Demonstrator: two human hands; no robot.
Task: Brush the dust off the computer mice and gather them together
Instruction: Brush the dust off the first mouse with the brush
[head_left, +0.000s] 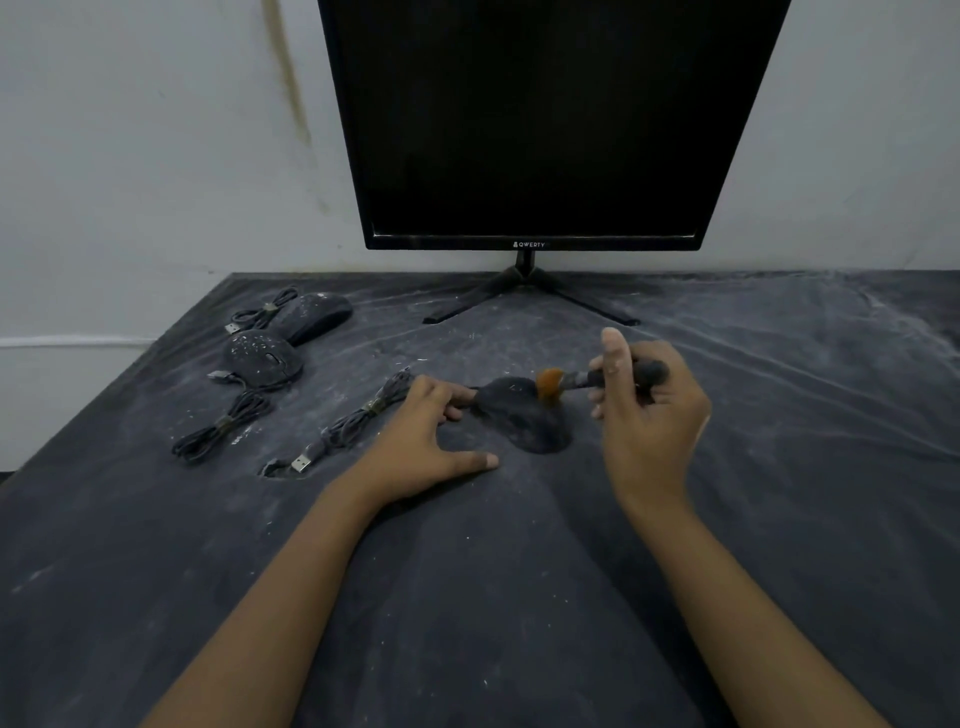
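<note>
Lying wrinkled: dusty dark cloth (467, 597); stained wall (156, 156) behind monitor (545, 119). Right hand (649, 415) grips brush (571, 383), left hand (421, 447) splayed.

The only word I can read is "QWERTY". It is in small pale letters, all capitals, on the bottom edge of the black screen (545, 130). It sits right in the middle, just above where the stand (524, 265) joins. A tiny mark sits just left of the word, but it is too small to tell what it is.
</note>
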